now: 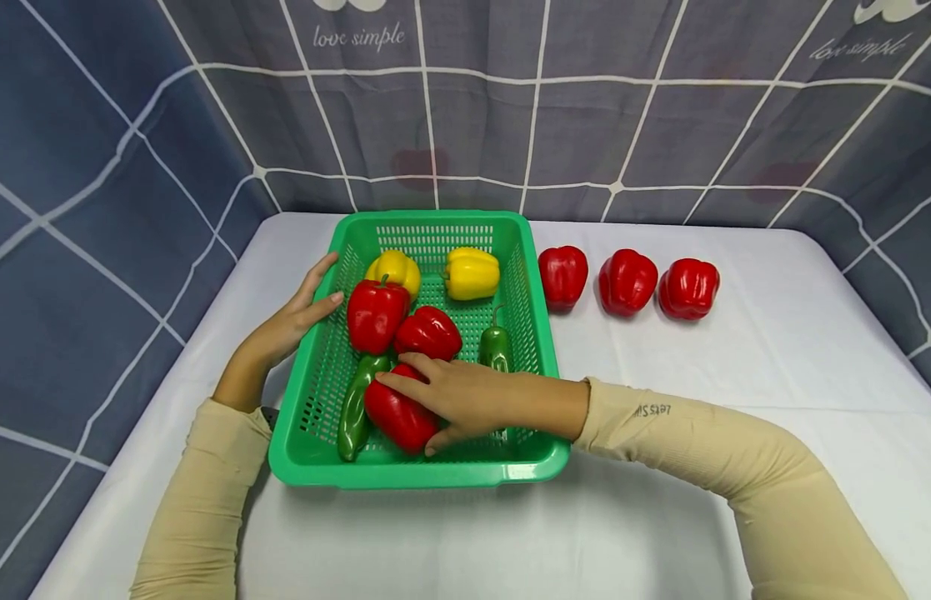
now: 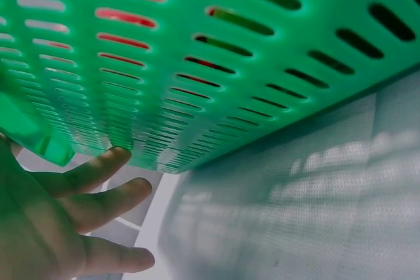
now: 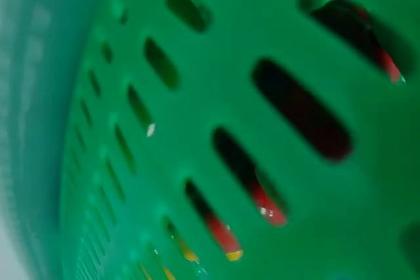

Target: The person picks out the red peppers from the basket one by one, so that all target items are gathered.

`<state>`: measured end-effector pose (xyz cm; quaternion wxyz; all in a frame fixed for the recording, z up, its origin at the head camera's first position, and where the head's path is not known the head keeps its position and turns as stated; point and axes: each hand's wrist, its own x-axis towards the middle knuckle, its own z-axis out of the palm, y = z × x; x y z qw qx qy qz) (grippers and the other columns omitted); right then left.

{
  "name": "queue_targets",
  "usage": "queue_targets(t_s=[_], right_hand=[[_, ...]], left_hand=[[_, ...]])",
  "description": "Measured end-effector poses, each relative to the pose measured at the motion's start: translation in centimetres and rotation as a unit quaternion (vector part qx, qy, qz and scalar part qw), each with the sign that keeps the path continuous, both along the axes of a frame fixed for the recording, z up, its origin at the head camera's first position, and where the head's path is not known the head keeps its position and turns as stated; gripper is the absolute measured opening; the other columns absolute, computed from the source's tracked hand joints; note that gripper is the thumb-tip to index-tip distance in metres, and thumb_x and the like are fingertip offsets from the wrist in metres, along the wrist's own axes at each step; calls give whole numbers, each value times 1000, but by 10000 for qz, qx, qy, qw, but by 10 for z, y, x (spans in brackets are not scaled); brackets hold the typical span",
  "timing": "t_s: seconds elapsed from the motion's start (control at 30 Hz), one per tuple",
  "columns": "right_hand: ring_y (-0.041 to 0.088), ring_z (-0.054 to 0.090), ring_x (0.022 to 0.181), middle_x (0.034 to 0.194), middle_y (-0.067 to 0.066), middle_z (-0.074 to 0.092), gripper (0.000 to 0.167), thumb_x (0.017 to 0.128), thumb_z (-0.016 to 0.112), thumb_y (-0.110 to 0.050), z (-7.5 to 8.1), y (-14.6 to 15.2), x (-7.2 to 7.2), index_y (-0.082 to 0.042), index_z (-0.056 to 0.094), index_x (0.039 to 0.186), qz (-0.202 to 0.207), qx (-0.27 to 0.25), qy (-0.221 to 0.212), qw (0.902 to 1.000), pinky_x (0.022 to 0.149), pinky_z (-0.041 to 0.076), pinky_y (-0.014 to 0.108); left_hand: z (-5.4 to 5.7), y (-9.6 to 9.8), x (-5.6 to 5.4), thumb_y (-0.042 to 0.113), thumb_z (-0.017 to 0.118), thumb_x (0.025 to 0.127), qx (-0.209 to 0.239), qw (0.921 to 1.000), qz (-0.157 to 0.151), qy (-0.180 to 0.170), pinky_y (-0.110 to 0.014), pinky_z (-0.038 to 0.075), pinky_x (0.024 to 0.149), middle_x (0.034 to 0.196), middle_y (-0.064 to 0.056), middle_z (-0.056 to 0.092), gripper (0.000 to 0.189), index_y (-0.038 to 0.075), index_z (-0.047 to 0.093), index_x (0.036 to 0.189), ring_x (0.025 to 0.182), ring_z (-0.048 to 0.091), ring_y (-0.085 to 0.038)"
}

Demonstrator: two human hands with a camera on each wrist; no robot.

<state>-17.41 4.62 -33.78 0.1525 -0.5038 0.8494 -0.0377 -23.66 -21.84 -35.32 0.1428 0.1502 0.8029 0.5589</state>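
A green plastic basket point(image 1: 412, 477) holds several peppers. Inside it, my right hand point(image 1: 465, 393) grips a red bell pepper point(image 1: 399, 417) near the front, fingers over its top and thumb at its lower side. Beside that pepper lies a long green pepper point(image 1: 354, 408). Two more red bell peppers point(image 1: 377, 317) sit behind it. At the basket's left side is my left hand point(image 1: 281, 329), its fingertips at the rim. The left wrist view shows straight, spread fingers point(image 2: 115, 195) against the slotted wall. Only the basket wall point(image 3: 197, 96), with red and yellow behind its slots, fills the right wrist view.
Farther back in the basket are two yellow bell peppers point(image 1: 473, 273), and a green pepper point(image 1: 497, 346) lies at its right. Three red bell peppers point(image 1: 628, 283) stand in a row on the white table point(image 1: 735, 375), right of the basket. A grey checked curtain point(image 1: 480, 125) hangs behind.
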Motion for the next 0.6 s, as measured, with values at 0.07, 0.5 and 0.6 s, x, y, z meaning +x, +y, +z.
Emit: queue_targets(t_s=[0.07,0.5,0.6], right_hand=[[23,42,121,144,10,26,96,74,71,-47,0,0,0,-22,13,147,-26,-37,-22,10000,91,47,35],[19,40,120,139,6,31,90,72,73,-44,5,5,-1,-24,23,145,-89,-459,-420,9980,86,49,30],[19,40,120,139,6,31,90,72,74,-43,6,8,-1,-24,24,144,-103,-645,-509,9966,86,49,29]], left_hand=[[-1,0,0,24,38,96,-7,10000,-7,15,-61,6,107,153,1,-11,66,29,-3,147,138,-8,-25],[-2,0,0,26,38,97,70,10000,-24,-1,-60,8,107,152,-1,-12,65,27,-4,147,137,-6,-28],[-2,0,0,25,38,97,58,10000,-19,10,-62,7,106,152,-1,-13,65,28,-4,147,138,-7,-27]])
